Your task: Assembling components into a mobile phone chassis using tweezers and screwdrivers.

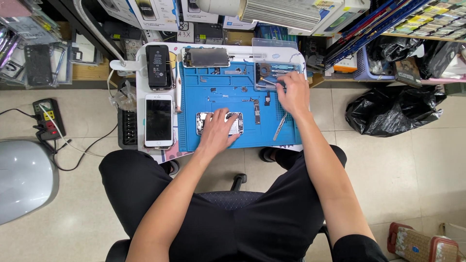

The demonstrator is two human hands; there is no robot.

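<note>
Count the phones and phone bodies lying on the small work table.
3, maybe more hidden. A white phone lies face up at the left edge, a black one lies above it, and an opened phone body sits on the blue mat under the left hand.

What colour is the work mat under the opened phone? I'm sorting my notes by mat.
Blue work mat, clearest in the head view.

Two hands (218,128) (292,94), one blue mat (228,87), one black bag (393,109).
</note>
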